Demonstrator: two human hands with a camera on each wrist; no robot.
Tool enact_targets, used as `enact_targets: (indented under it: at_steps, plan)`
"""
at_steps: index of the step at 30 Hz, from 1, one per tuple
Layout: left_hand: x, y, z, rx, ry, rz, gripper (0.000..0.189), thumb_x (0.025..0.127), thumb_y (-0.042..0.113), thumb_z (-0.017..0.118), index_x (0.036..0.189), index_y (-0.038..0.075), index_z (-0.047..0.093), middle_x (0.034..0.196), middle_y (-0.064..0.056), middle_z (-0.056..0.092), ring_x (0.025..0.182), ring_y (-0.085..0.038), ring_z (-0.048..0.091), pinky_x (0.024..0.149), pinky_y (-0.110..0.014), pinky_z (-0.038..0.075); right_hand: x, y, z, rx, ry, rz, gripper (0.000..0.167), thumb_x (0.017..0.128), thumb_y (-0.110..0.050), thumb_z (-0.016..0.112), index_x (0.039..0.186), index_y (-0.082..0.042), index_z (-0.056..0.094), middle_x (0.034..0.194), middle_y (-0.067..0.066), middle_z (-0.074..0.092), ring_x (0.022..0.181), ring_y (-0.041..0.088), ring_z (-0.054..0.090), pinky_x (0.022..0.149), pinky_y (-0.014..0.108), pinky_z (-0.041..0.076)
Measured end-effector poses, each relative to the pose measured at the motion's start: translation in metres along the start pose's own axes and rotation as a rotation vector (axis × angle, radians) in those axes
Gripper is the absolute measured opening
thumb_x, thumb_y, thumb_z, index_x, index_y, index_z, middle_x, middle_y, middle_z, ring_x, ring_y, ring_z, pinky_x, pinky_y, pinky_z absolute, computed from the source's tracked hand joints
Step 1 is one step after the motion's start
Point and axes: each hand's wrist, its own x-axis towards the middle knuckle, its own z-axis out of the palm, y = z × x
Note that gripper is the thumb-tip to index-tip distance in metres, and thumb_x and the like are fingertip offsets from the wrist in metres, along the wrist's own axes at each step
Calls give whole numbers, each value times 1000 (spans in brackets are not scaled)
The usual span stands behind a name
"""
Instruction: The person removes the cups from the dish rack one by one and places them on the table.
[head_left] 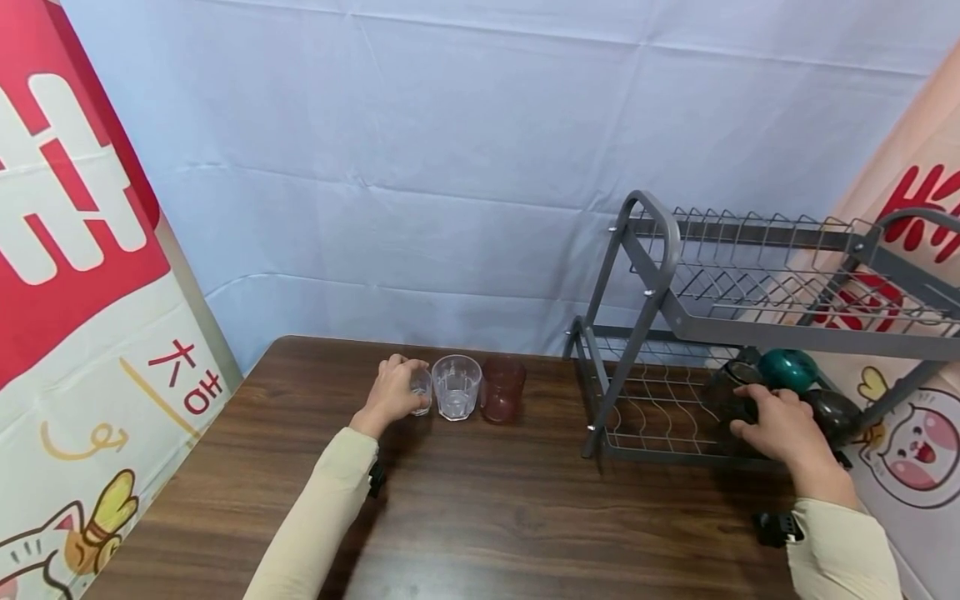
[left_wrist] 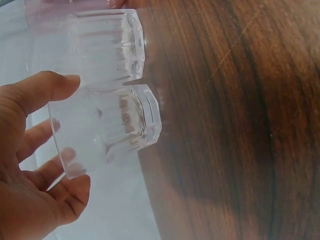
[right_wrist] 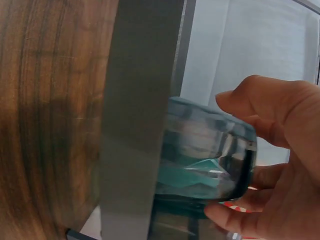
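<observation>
At the back of the table, my left hand (head_left: 392, 389) holds a small clear glass (left_wrist: 107, 132) near its rim. The thumb is on one side, and the other fingers show through the far wall. Close beside it stands a larger clear glass (head_left: 457, 388). My right hand (head_left: 783, 427) reaches into the lower tier of the rack. In the right wrist view it grips a blue-tinted glass (right_wrist: 205, 150), base towards the palm, thumb and fingers on opposite sides. Around that hand are a dark glass (head_left: 722, 387), a teal cup (head_left: 787, 368) and a dark rounded cup (head_left: 834, 417).
A grey two-tier dish rack (head_left: 780, 329) stands at the right of the wooden table (head_left: 480, 517); its front bar (right_wrist: 137, 120) crosses before the blue-tinted glass. A reddish cup (head_left: 502, 392) is right of the clear glasses. A pale cloth (head_left: 420, 183) hangs behind the table.
</observation>
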Motion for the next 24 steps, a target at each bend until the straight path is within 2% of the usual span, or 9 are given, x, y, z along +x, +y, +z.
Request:
enact_targets:
  at_steps: [6, 17, 24]
  plan:
    - [2, -1, 1, -2, -12, -7, 59, 63, 17, 82, 118, 8, 63, 114, -18, 50, 102, -35, 42, 82, -43, 41, 1, 4, 4, 14, 30, 0, 44, 80, -15, 66, 113, 8, 49, 109, 47, 31, 96, 65, 28, 71, 72, 30]
    - [0, 0, 0, 33, -25, -2, 55, 65, 16, 82, 116, 7, 63, 110, -18, 50, 96, -34, 42, 78, -42, 42, 2, 5, 7, 24, 34, 27, 42, 81, -16, 66, 112, 7, 48, 109, 46, 28, 96, 64, 27, 68, 70, 33]
    - [-3, 5, -10, 63, -54, 4, 62, 67, 25, 82, 123, 9, 60, 115, -19, 48, 100, -35, 41, 80, -47, 41, 0, 4, -1, 26, 38, -4, 42, 81, -16, 66, 111, 7, 49, 109, 46, 31, 96, 64, 28, 70, 71, 31]
